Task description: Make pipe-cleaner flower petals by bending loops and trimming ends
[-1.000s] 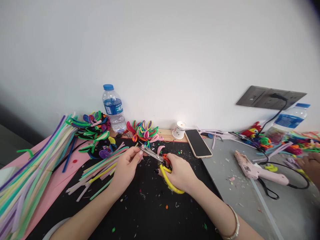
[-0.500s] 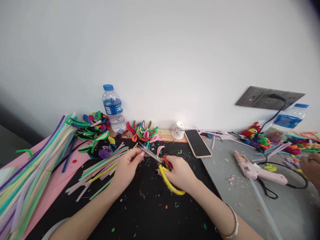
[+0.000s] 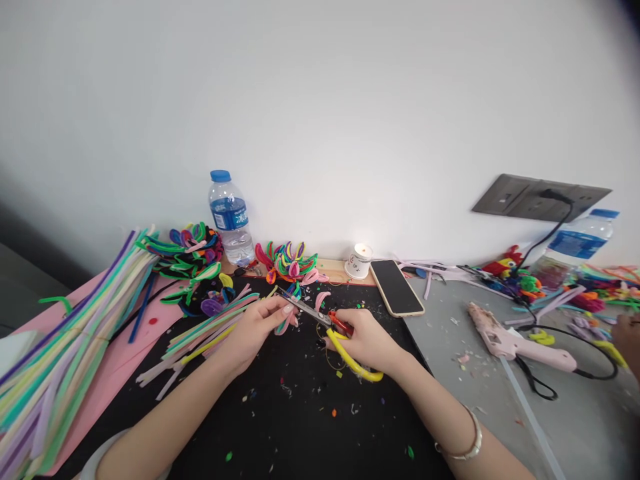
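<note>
My right hand (image 3: 367,337) is closed around the handles of a pair of scissors (image 3: 315,313); one handle is yellow, the other red. Their metal blades point up and left, lying by the fingertips of my left hand (image 3: 257,327). Thumb and forefinger of that hand are pinched on a small pipe cleaner piece (image 3: 284,325), pink with a green edge, partly hidden by the fingers. A separate pink pipe cleaner petal (image 3: 323,300) lies just beyond the blades. Several cut pipe cleaners (image 3: 200,341) lie beside my left wrist.
Behind are a water bottle (image 3: 231,220), looped pipe cleaner bunches (image 3: 287,261), a paper cup (image 3: 359,261) and a phone (image 3: 397,288). Long pipe cleaners (image 3: 75,353) fill the left. A glue gun (image 3: 520,345) with a cord lies right, near another person's hand (image 3: 627,340).
My right hand and the scissors have shifted slightly right. The pink and green piece below my left fingertips shows more now. The other person's hand has drawn back toward the right edge.
</note>
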A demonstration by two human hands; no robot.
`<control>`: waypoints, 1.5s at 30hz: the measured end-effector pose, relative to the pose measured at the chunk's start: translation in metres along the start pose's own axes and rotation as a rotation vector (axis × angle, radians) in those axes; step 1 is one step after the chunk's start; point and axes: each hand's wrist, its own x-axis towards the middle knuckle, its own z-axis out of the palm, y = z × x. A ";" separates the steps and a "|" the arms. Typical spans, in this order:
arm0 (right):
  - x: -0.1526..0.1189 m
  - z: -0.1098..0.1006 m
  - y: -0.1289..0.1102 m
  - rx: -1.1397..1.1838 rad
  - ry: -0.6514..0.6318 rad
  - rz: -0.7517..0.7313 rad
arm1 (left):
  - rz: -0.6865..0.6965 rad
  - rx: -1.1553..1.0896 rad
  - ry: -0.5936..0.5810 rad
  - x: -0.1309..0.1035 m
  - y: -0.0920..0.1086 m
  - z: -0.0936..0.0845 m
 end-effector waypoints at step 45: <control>-0.007 0.013 -0.022 0.173 -0.033 0.237 | 0.618 0.866 0.393 -0.001 -0.003 -0.002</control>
